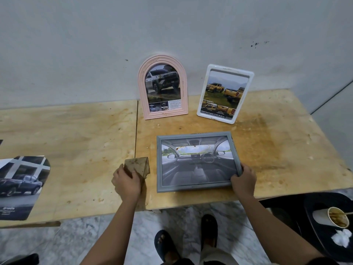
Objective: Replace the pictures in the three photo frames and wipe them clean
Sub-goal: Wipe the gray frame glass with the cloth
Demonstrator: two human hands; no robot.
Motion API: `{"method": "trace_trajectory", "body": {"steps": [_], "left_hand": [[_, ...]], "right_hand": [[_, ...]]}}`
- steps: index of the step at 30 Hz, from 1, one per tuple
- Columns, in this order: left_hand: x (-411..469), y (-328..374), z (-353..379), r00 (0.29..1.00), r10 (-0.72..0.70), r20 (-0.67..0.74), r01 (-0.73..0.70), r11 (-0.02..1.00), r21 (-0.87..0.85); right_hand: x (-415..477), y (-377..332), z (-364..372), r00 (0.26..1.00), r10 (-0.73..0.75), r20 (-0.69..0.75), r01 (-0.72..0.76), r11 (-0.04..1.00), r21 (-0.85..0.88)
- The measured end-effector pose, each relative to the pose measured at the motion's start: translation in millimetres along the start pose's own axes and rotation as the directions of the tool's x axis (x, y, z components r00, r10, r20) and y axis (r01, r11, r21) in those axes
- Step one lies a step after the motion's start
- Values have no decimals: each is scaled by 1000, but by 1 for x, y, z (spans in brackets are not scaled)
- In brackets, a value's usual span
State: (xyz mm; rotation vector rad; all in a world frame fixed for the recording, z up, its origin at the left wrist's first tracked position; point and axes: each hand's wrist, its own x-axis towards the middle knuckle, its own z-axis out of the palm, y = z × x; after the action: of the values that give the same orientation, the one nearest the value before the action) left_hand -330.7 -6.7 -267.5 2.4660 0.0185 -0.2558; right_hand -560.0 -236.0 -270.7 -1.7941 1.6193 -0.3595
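A grey photo frame (pixel 196 162) lies flat and face up on the bench (pixel 76 131), close to the front edge of its right-hand board. It holds a picture of a car's interior seen from the back seats. The right hand (pixel 243 178) grips the frame's near right corner, with the thumb over the front rim and the other fingers (pixel 246 169) curled round the right edge. Just left of the frame, the left hand (pixel 127 183) rests on the bench and holds a stained brown cloth (pixel 137 166). Its fingers are curled together over the cloth's near part, and the rest of the cloth stands up in a fold past the knuckles.

At the back edge, an arched pink photo frame (pixel 163 87) leans upright against the wall (pixel 95 44), showing a white pickup. Beside it to the right, and apart from it, a white rectangular photo frame (pixel 225 93) stands tilted back with a picture of yellow pickups.

Near the front left corner of the bench lies a loose picture (pixel 21 186) of a dark pickup, one of its ends cut to an arch. Off the bench's front right corner, a black seat (pixel 313 203) carries a stained paper cup (pixel 337 217) and a wad of white tissue (pixel 342 238).
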Motion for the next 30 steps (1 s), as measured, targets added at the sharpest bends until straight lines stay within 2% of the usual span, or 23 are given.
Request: {"method": "trace_trajectory", "body": {"steps": [3,9,12,14,16,18,20,22,23,27,29,30], "left_hand": [[5,0,1,997,-58,40,55,995,80],[16,4,4,981,-169,99,166,985,45],[17,8,2,989,-128,77,127,992,26],[16,11,3,993,-52,108,66,989,-134],[12,21,1,990,15,141,31,946,-322],[9,38,-4,993,43,111,10,901,-434],[8,59,-9,989,27,144,60,822,-566],[7,82,-14,968,6,251,177,692,-700],[8,91,-15,953,1,302,233,637,-735],[3,122,-16,892,43,450,362,530,-767],[-4,134,-15,866,72,495,390,522,-758],[-8,139,-14,850,95,519,401,524,-752]], "right_hand": [[1,0,1,1000,25,-3,-25,999,-32],[5,-1,-3,999,46,10,-45,998,-44],[7,0,-5,999,46,27,-44,997,-60],[8,0,-6,998,49,38,-46,996,-73],[9,-1,-7,997,47,54,-41,993,-108],[10,-2,-8,997,41,73,-29,988,-149],[12,-3,-9,995,43,95,-25,982,-185],[13,-4,-11,992,51,119,-24,976,-217],[14,-5,-12,990,57,133,-25,972,-233],[16,-10,-16,985,55,166,3,944,-331],[17,-16,-16,992,-27,125,70,931,-358],[17,-21,-15,989,-100,109,128,945,-301]]}}
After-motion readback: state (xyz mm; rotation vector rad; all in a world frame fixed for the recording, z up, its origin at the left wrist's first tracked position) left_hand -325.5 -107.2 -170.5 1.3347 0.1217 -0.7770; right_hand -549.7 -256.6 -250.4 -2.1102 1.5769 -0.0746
